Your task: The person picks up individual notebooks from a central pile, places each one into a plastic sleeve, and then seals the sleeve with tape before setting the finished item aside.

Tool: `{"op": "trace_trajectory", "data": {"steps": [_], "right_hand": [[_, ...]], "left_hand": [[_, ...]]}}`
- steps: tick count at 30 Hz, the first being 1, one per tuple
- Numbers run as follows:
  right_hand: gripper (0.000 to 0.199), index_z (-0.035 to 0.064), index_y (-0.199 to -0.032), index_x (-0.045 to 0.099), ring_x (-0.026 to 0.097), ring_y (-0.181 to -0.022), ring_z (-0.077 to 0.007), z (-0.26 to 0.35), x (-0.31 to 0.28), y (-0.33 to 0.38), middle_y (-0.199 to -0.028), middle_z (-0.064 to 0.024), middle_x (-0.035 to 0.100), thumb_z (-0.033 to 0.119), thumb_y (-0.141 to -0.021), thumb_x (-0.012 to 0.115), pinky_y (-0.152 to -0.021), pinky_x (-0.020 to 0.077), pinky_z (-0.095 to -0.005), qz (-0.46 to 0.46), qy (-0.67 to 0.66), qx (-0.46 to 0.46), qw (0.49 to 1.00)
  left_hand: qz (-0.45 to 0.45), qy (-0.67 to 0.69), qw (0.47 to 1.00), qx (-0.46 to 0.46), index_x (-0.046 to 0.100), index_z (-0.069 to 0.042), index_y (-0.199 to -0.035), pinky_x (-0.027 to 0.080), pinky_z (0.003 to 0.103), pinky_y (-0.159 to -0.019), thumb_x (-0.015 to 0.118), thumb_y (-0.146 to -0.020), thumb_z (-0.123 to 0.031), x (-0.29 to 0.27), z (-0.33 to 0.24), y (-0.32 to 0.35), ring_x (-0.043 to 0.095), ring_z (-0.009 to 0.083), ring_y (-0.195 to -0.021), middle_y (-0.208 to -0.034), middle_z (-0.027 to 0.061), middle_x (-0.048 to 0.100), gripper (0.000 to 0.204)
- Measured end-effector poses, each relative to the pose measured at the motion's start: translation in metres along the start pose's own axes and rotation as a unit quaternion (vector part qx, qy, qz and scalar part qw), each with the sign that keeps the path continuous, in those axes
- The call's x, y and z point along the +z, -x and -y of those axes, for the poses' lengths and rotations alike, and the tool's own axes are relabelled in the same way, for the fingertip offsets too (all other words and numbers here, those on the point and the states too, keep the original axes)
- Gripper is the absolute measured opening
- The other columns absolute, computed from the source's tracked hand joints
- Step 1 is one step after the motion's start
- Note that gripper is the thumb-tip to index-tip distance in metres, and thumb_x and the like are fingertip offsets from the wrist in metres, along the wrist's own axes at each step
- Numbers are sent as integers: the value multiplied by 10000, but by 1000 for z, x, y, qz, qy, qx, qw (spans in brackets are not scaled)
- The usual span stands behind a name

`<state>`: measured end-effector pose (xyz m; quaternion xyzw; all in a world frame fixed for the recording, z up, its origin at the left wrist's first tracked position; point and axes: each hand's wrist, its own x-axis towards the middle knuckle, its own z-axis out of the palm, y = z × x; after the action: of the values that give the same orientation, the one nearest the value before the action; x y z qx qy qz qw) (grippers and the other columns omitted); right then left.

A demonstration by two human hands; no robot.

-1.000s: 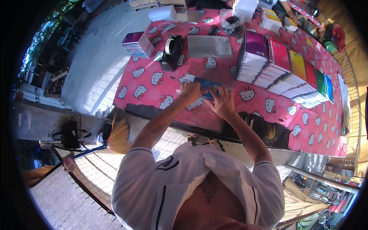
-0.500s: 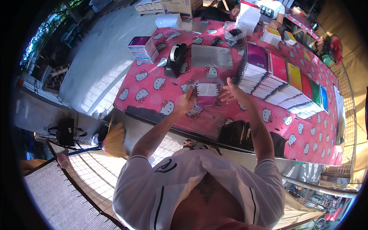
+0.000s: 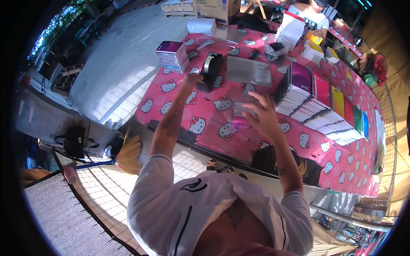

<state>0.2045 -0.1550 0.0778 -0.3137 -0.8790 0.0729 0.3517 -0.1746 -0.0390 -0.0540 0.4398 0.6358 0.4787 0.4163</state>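
Observation:
My left hand (image 3: 194,80) is at the near left side of a black tape dispenser (image 3: 210,73). Its fingers look curled, and whatever they may hold is hidden. Over a small bundle of spiral notebooks (image 3: 241,111) in clear plastic, my right hand (image 3: 263,114) is open, fingers spread, with nothing gripped. The bundle shows white pages and a purple-pink part, partly covered by glare and my fingers. Beyond it lies a flat stack of clear plastic sleeves (image 3: 247,71). A stack of purple-covered notebooks (image 3: 172,56) stands left of the dispenser.
Rows of spiral notebooks (image 3: 301,81) in several colours fill the right of the pink patterned table (image 3: 198,123). A clear bag with dark contents (image 3: 276,49) and a tall white stack (image 3: 291,32) stand farther back. Another person (image 3: 314,21) handles yellow notebooks across the table.
My left hand has left the notebook bundle and moved up and left to the tape dispenser. My right hand has moved over the bundle. The view has shifted a little.

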Motion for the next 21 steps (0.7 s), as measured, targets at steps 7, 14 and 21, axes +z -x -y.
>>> {"op": "trace_trajectory", "data": {"steps": [7,14,21], "right_hand": [[276,162,-1092,709,568,-1094,-272,19,17,-10,-1214,-3,630,281,-843,714,-977,372,-460,11,46,48,998],[338,145,-1087,725,614,-1037,-281,21,25,-6,-1046,-27,694,335,-807,741,-989,366,-438,27,125,82,988],[318,129,-1060,730,627,-1028,-293,27,27,-16,-1022,-40,699,331,-814,727,-989,383,-453,32,96,62,993]], "left_hand": [[-102,-228,968,-7,696,-64,-910,540,350,-598,667,-868,-136,11,24,29,698,184,-757,-864,55,716,88],[251,-26,946,206,674,-40,-1083,528,318,-786,650,-910,-30,39,-70,102,660,125,-882,-950,42,711,176],[339,-105,863,358,727,-127,-1121,469,301,-922,716,-895,-89,76,-92,104,578,164,-1031,-1029,16,624,229]]}}
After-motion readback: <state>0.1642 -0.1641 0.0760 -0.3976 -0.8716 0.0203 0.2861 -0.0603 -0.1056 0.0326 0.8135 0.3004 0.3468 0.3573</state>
